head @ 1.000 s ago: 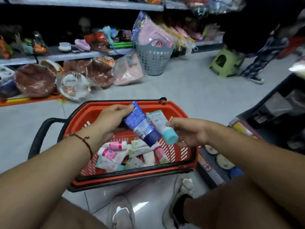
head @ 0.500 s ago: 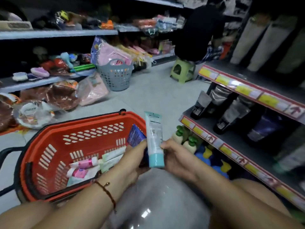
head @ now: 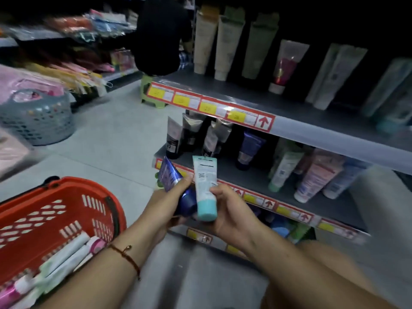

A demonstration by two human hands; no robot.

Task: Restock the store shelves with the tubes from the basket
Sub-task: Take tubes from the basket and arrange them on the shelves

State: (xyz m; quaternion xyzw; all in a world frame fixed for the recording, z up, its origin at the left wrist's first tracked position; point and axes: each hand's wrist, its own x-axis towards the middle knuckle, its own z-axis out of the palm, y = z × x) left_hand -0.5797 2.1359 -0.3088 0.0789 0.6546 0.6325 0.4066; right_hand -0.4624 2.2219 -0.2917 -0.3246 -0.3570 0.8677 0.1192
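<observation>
My left hand [head: 166, 202] grips a dark blue tube [head: 172, 181], cap down. My right hand [head: 229, 210] holds a pale teal tube [head: 205, 184] upright by its teal cap end. Both tubes are side by side in front of the middle shelf [head: 252, 181], which carries dark, purple, green and pink tubes. The red basket [head: 55, 204] sits at the lower left with several white, green and pink tubes [head: 66, 257] lying in it.
The upper shelf [head: 312, 130] holds tall cream, green and pink tubes behind yellow price tags. A person in black sits on a green stool [head: 153, 94] down the aisle. A grey laundry basket [head: 38, 117] stands on the floor at the left.
The view has swung right from the basket toward the shelves. Both hands with their tubes have risen and moved closer to the middle shelf edge.
</observation>
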